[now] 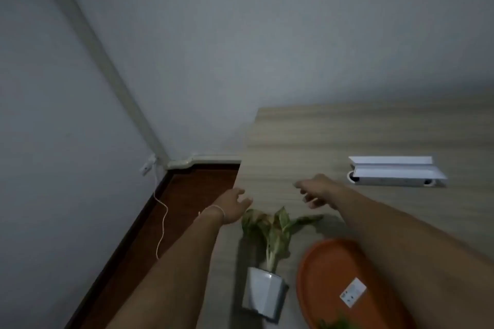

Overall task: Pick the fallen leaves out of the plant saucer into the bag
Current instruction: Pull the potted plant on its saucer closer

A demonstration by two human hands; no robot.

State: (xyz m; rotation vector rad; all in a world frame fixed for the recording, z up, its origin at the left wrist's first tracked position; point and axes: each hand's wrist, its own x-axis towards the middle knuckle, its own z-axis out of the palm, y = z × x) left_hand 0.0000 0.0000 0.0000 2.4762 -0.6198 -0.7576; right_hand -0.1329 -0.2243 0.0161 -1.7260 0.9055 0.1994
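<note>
Blur softens the whole view, yet we can make out both of our bare arms reaching forward over the pale wood-grain worktop (307, 136). Our left hand (235, 204), with a thin pale string band at the wrist, hangs past the worktop's left edge with its fingers (247, 201) loosely spread and holding nothing. Our right hand (316, 188) is well out over the worktop, fingers (310, 201) half curled and apart, also empty. Between and below the two hands stands a small white faceted plant pot (263, 291) with a green and yellowish leafy plant (272, 224) rising from it; its leaves fan out just under our hands without touching them. Just right of the pot lies the round orange plastic plant saucer (331, 270), flat on the worktop, its right side covered by our right forearm; in this view it appears as an oval stretched from near to far. A white square label (352, 292) sits on its floor, and a few green fallen leaves (335, 324) show at its near edge, cut off by the bottom of the view. Further right, near the back, rests a long white box-like object (395, 172), lying left to right. Beyond the worktop's left edge we see dark reddish-brown floor (187, 195), a thin white cord (161, 222) trailing down from the grey wall (240, 35), and a pale conduit running along the corner.
</note>
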